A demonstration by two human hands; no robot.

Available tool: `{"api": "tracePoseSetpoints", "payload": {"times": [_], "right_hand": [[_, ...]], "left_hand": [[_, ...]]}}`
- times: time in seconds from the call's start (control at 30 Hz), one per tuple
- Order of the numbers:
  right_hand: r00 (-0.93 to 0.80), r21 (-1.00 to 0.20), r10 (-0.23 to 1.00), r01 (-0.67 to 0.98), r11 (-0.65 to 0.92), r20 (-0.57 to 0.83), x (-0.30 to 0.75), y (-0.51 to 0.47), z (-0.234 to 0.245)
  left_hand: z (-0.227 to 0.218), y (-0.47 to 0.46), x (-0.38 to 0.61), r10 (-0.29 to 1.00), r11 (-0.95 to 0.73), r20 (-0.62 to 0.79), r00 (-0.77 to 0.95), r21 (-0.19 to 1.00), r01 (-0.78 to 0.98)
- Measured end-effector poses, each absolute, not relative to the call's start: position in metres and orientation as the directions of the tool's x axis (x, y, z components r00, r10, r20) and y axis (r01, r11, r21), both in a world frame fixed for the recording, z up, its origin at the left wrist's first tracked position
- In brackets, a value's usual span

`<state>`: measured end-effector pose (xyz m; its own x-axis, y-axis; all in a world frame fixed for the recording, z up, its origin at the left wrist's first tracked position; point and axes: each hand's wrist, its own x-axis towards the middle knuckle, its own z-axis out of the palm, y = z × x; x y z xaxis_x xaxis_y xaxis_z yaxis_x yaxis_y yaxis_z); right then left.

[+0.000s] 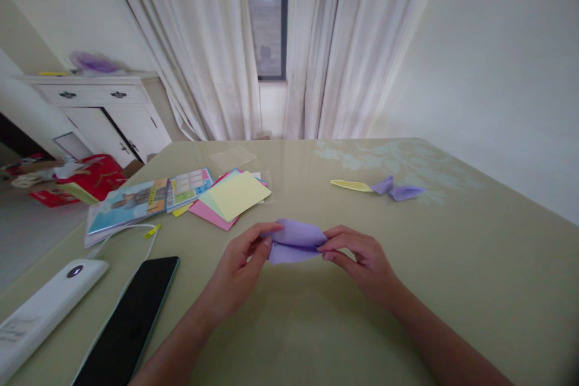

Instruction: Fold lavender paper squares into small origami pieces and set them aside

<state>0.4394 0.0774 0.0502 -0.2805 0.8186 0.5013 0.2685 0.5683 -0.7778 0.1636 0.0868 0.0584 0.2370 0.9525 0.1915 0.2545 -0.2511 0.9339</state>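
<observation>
Green table (452,265) stood by white curtains (217,42). Left hand (237,268) pinched left end of purple paper (294,241); right hand (362,256) pinched right end, paper mid-table. Fingertips partly hid its folds. Colored paper pile (228,199) lay behind. Black phone (129,322) cut off at bottom edge.

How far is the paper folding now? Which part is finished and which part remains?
Looks done: two small folded purple pieces and a yellow piece lie on the table ahead. In hand: the left hand and right hand pinch the ends of a partly folded purple sheet. Left: probably more folds, and the stack of coloured sheets is untouched.
</observation>
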Motion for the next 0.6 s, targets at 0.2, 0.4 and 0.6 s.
{"api": "tracePoseSetpoints", "payload": {"times": [0.2, 0.4, 0.6], "right_hand": [[-0.197, -0.854, 0.867, 0.175, 0.49, 0.457, 0.4391, 0.0755, 0.0477], [-0.244, -0.849, 0.863, 0.195, 0.491, 0.443, 0.4404, 0.0744, 0.0501], [-0.154, -0.898, 0.895, 0.071, 0.434, 0.42, 0.4374, 0.0751, 0.0493]], "left_hand": [[0.0619, 0.0858, 0.1619, 0.932, -0.294, 0.251, 0.261, 0.945, 0.143], [0.0622, 0.0856, 0.1601, 0.903, -0.238, 0.198, 0.381, 0.97, 0.059], [0.0557, 0.0877, 0.1604, 0.87, -0.351, 0.306, 0.387, 0.935, 0.049]]}}
